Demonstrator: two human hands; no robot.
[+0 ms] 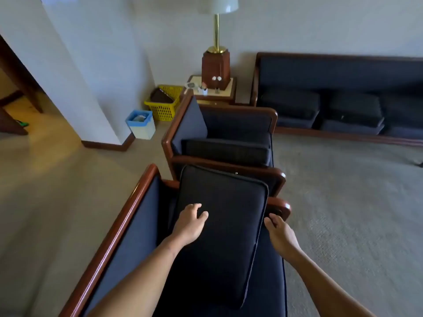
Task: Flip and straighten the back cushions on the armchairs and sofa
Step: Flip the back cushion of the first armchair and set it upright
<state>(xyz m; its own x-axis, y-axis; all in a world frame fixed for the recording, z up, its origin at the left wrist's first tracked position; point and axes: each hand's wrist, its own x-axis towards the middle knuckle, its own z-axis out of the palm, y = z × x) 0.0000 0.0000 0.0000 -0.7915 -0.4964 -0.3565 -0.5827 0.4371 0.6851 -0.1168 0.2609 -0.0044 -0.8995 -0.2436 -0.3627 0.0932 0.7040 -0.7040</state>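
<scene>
A dark navy back cushion lies tilted across the near armchair, its far edge resting on the wooden arm. My left hand presses flat on the cushion's top face, fingers spread. My right hand grips the cushion's right edge beside the chair's wooden arm end. A second armchair stands just beyond, its back cushion lying low on the seat. The long sofa runs along the far right wall, with dark cushions lying on its seat.
A side table with a tall lamp fills the corner between the second armchair and the sofa. A yellow basket and a blue-rimmed bin stand by the white pillar. Open carpet spreads to the right.
</scene>
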